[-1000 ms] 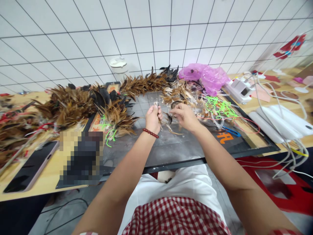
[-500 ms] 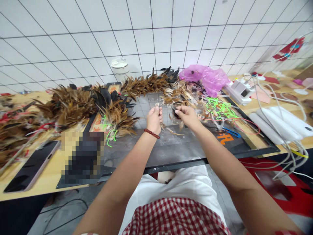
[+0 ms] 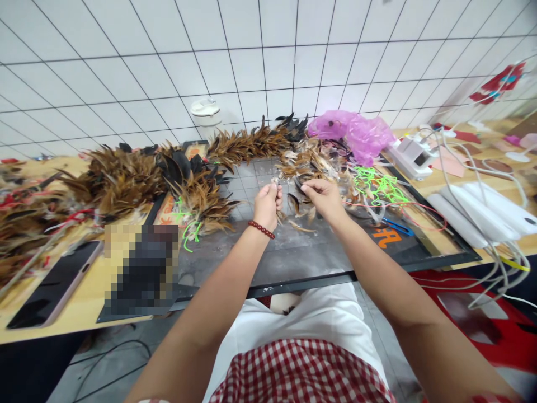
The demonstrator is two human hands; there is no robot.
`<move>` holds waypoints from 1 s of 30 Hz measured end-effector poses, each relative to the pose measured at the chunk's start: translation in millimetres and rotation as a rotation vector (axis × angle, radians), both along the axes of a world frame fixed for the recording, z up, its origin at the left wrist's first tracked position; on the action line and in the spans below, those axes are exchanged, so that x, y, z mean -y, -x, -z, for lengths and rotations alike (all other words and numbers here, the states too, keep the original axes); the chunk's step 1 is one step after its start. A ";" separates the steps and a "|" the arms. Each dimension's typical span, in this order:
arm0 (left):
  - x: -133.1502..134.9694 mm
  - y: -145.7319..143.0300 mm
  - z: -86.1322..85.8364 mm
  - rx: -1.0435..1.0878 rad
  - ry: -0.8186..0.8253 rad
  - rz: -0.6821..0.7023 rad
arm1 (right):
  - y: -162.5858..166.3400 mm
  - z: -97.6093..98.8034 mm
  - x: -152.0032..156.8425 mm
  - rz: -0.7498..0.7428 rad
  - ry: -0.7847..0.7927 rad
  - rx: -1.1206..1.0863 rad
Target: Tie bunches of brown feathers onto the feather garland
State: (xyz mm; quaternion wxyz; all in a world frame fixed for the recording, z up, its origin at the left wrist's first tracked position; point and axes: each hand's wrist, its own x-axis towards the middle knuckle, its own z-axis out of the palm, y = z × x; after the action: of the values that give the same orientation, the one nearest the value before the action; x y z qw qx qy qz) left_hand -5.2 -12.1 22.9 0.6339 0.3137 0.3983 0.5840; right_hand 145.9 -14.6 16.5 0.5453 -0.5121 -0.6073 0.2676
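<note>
My left hand (image 3: 267,205), with a red bead bracelet on the wrist, is closed on a small bunch of feathers (image 3: 280,214) held by their quills above the dark cutting mat (image 3: 293,252). My right hand (image 3: 322,198) is pinched on a brown feather (image 3: 298,202) just right of the bunch, beside the loose feather pile (image 3: 306,162). The two hands are a few centimetres apart. A single loose feather (image 3: 300,226) lies on the mat below them.
Strung brown and black feather garlands (image 3: 126,182) cover the left and back of the mat. Green cord (image 3: 377,184), a pink plastic bag (image 3: 352,131), a white device with cables (image 3: 413,154) and blue scissors (image 3: 396,225) lie right. A phone (image 3: 54,285) rests left, a white container (image 3: 205,115) at the wall.
My right hand has lifted and drawn a feather from the pile toward the bunch. My left hand has risen slightly and kept its grip on the bunch.
</note>
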 end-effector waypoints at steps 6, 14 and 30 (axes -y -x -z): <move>2.5 -4.2 1.6 -0.034 -0.031 0.011 | 7.9 -7.6 7.0 -0.040 0.034 -0.212; 7.4 -14.4 5.8 -0.034 -0.107 0.019 | 27.8 -6.1 16.8 -0.233 0.214 -0.385; 6.6 -17.0 11.6 -0.126 -0.231 -0.044 | 28.5 5.9 12.9 -0.186 0.145 -0.224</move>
State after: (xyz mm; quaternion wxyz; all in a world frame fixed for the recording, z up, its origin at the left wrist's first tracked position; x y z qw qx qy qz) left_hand 11.8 -18.7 11.3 0.5541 0.4120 0.3744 0.6190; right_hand 117.3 -27.5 10.6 0.5439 -0.4589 -0.5666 0.4155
